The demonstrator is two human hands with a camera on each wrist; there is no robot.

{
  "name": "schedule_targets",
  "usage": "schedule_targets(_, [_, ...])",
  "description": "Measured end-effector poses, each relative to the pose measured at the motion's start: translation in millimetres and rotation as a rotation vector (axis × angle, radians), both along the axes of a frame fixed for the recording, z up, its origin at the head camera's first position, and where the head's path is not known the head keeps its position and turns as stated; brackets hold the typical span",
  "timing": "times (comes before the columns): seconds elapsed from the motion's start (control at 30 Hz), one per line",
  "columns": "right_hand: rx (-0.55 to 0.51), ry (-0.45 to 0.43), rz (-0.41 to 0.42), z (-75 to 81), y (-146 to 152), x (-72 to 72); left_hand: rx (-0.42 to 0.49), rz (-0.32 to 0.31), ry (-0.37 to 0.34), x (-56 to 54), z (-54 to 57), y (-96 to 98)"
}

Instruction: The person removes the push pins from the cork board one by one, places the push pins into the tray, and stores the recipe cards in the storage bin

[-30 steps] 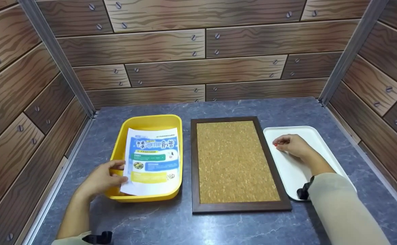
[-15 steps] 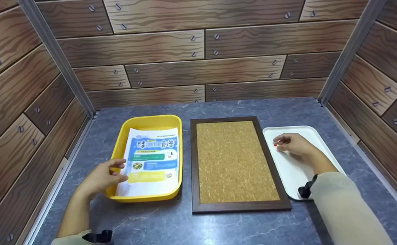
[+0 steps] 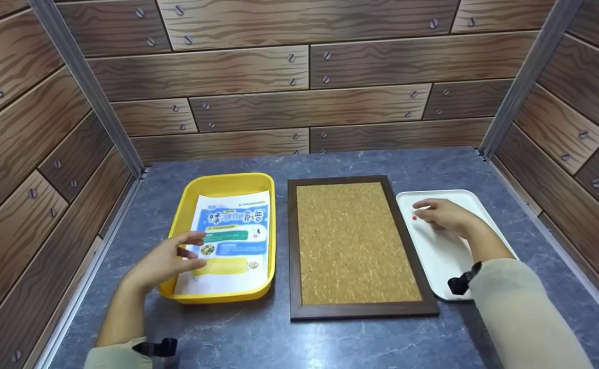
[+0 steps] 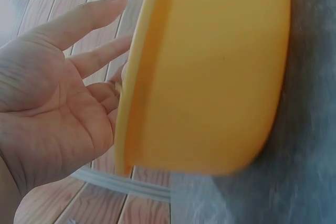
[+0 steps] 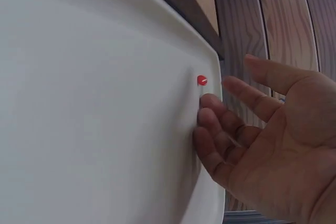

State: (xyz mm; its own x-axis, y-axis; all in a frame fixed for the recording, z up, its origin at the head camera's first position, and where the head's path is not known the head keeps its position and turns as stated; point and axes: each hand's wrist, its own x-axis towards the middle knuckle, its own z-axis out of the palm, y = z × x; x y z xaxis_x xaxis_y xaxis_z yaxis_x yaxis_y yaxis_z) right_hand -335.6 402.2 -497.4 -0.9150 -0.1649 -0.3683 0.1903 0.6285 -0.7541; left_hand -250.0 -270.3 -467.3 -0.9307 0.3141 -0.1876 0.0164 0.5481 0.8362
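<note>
In the head view my left hand [image 3: 168, 259] reaches over the left rim of a yellow tray [image 3: 180, 218], thumb and fingers spread apart. Below it a printed sheet of paper [image 3: 238, 279] with blue, green and yellow blocks lies in the tray. The left wrist view shows the same hand [image 4: 63, 87] at the tray's rim, nothing in its grasp. My right hand [image 3: 448, 215] is over a white tray [image 3: 445, 266], fingers loosely bent. Just beyond its fingertips is a small red-headed pin [image 5: 202, 80], apart from the thumb.
Between the two trays lies a cork board [image 3: 356, 246] in a dark brown frame [image 3: 366, 311]. All stand on a blue-grey marbled table [image 3: 217, 338]. Wood-patterned walls [image 3: 299, 66] close off the back and both sides.
My left hand has released the sheet, which settled into the yellow tray, and has moved right over it. My right fingers have drawn slightly away from the red pin.
</note>
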Motion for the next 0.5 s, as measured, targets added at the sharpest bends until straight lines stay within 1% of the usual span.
schedule_targets(0.1, [0.032, -0.008, 0.007, 8.8, -5, 0.1, 0.015, -0.01, 0.01, -5.4, 1.7, 9.2])
schedule_targets(0.23, [0.005, -0.03, 0.003, 16.4, -10, 2.7, 0.007, 0.015, 0.002, -11.8, 5.5, 24.4])
schedule_targets(0.3, [-0.017, -0.051, 0.002, 18.9, -12, 4.1, 0.007, 0.016, 0.004, -14.5, 8.4, 32.4])
schedule_targets(0.4, [-0.029, -0.062, 0.004, 23.7, -19, 7.2, -0.012, -0.001, 0.032, -18.7, 12.9, 45.0])
schedule_targets(0.5, [-0.023, -0.023, 0.02, 30.3, -31, 10.9, -0.052, -0.022, 0.089, -22.8, 18.1, 59.8])
